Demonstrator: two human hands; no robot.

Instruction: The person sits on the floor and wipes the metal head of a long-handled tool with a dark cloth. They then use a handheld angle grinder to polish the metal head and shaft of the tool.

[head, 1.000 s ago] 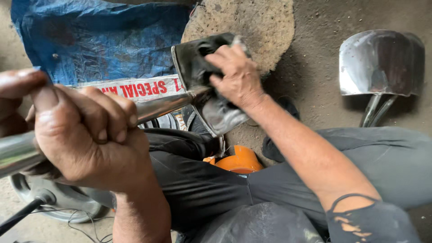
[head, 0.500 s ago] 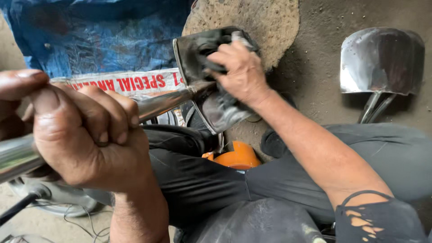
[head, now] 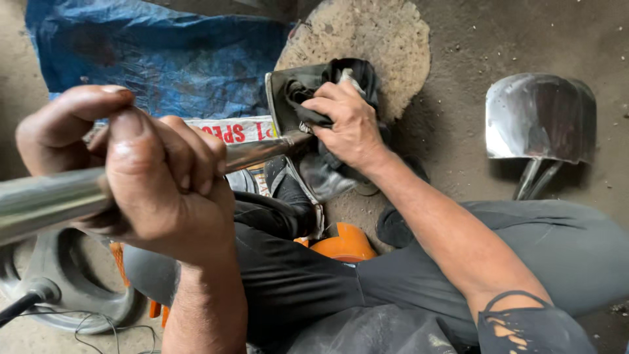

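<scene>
**Inspector:** Grey, gritty concrete floor (head: 458, 118) forms the work surface. Report both hands, referenced to the shovel blade held at centre.

**Technician:** Left hand (head: 154, 187): closed in a full fist around one polished metal shaft (head: 52, 200), thumb raised over the top, fingers wrapped tight. The shaft runs from this hand up to the shovel blade (head: 308, 124), which sits on edge just in front of the seated person's knees. Right hand (head: 347, 128): fingers curled, clamped on one dark cloth (head: 350, 72) and pressing it against the blade face.

**Inspector:** Count the shovel heads.

**Technician:** Two. One in hand, as described. A second shovel head (head: 540, 118), shiny and bare, lies flat on the floor well to the right of the held blade, untouched, socket toward the person.

**Inspector:** Other items?

**Technician:** One round, sandy-coloured disc (head: 386, 39) directly behind the held blade. One blue tarpaulin (head: 144, 65) to the blade's left rear. One printed white sack (head: 239, 131) beneath the shaft, left of the blade. One orange object (head: 344, 246) below the blade, partly hidden by the legs; its kind cannot be told. One grey ring-shaped base (head: 65, 295) far left and below, with one thin cable (head: 98, 331) beside it.
</scene>
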